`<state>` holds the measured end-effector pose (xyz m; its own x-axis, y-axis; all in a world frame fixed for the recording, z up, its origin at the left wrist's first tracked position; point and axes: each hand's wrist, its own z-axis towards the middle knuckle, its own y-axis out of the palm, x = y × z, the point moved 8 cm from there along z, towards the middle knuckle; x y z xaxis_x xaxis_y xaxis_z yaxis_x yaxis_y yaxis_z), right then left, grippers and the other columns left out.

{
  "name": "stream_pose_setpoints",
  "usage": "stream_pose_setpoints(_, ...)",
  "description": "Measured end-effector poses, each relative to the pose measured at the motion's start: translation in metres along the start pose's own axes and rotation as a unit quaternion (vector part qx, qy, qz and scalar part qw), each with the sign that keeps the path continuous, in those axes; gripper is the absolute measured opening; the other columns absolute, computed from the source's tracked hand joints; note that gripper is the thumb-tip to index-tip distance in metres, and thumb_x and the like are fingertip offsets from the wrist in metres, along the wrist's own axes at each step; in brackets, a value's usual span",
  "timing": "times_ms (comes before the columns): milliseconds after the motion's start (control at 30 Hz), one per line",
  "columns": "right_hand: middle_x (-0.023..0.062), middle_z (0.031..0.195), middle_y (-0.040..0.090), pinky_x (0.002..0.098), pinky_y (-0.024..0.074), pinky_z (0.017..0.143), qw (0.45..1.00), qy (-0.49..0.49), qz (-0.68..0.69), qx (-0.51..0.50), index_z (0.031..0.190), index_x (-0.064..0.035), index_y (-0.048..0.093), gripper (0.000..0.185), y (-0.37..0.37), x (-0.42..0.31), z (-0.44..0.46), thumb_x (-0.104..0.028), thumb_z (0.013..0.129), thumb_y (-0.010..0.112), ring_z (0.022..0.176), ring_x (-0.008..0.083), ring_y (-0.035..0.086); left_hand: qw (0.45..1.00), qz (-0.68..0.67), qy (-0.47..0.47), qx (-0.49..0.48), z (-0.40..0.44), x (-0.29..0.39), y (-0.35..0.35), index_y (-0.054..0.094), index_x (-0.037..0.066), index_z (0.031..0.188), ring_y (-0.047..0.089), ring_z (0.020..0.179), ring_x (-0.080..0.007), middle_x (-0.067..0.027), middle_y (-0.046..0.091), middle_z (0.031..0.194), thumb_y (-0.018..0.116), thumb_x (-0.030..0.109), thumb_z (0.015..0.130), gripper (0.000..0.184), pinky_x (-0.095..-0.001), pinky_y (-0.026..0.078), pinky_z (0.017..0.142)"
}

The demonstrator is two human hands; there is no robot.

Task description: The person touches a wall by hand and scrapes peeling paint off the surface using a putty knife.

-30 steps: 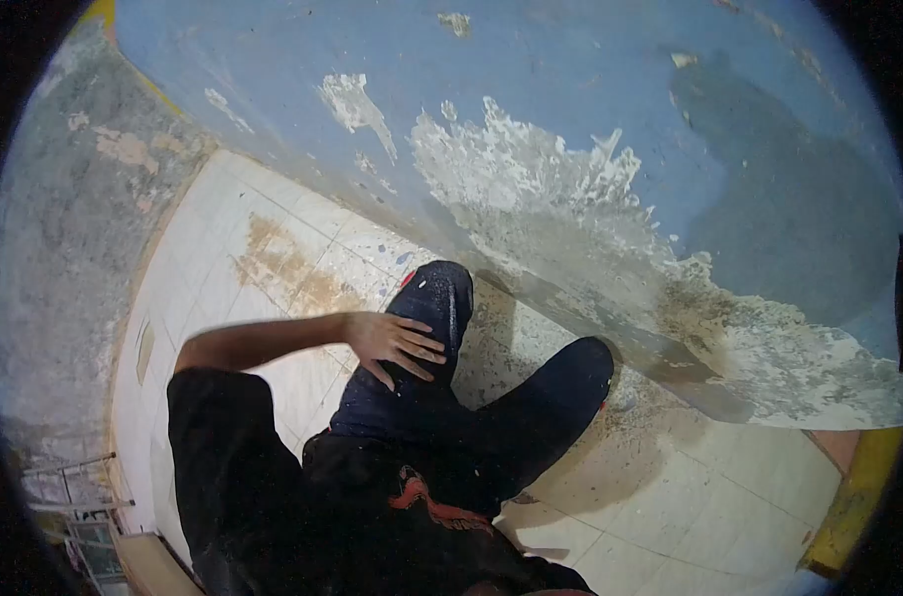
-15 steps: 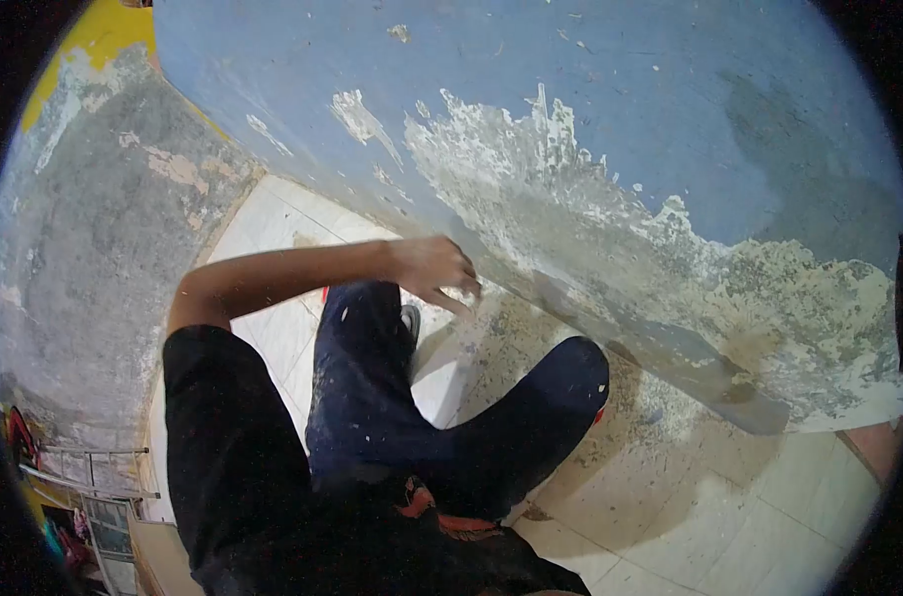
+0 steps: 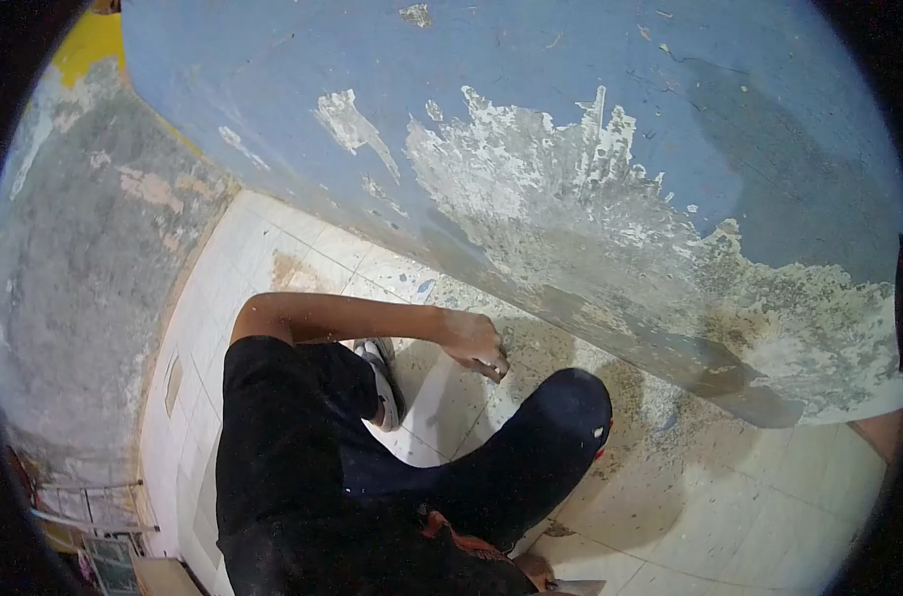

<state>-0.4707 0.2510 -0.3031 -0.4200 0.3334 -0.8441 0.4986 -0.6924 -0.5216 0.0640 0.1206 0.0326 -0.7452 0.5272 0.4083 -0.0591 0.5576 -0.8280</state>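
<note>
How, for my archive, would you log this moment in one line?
left hand: curled over tiled floor, contents unclear | right hand: mostly hidden, bottom edge | blue wall: paint missing in patches

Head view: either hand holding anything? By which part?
Left hand: curled fingers, nothing visibly held. Right hand, cut off at the bottom edge: a flat grey thing shows beside it, but whether it's held, and where, can't be told.

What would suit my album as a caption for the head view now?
Left hand, fingers curled, above a speckled floor beside a peeling blue wall.
</note>
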Motion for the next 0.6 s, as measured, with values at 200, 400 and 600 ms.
stream_pose_setpoints(200,0.0183,0.089,0.064,0.0357,0.0529,0.06,0.998,-0.015,-0.008,0.065,0.114,0.0056,0.053,0.037,-0.025,-0.002,-0.003,-0.023,0.091,0.046,0.074,0.0292,0.064,0.997,-0.046,0.054,-0.036,-0.001,-0.01,0.02,0.06,0.006,0.092,0.06,0.08,-0.0294,-0.0125,0.062,0.084,0.046,0.031,0.091,0.028,-0.041,0.047,0.068)
stream_pose_setpoints(400,0.0179,0.09,0.064,0.0356,0.053,0.059,0.988,-0.022,0.01,0.155,0.115,0.0049,0.053,0.037,-0.015,-0.02,-0.033,-0.022,0.091,0.046,0.073,0.0293,0.064,0.946,0.087,0.279,0.144,0.044,-0.026,0.017,0.057,0.003,0.091,0.059,0.085,-0.0322,-0.0136,0.061,0.088,0.046,0.027,0.091,0.026,-0.0438,0.045,0.073)
stream_pose_setpoints(600,0.0176,0.091,0.064,0.0355,0.0531,0.058,0.961,-0.074,0.008,0.267,0.115,0.0043,0.053,0.037,-0.054,-0.049,-0.053,-0.022,0.09,0.046,0.073,0.0295,0.064,0.963,0.119,0.243,-0.017,0.076,-0.011,-0.015,0.055,0.009,0.109,0.057,0.095,-0.0323,-0.0141,0.061,0.097,0.047,0.035,0.088,0.034,-0.0457,0.044,0.08)
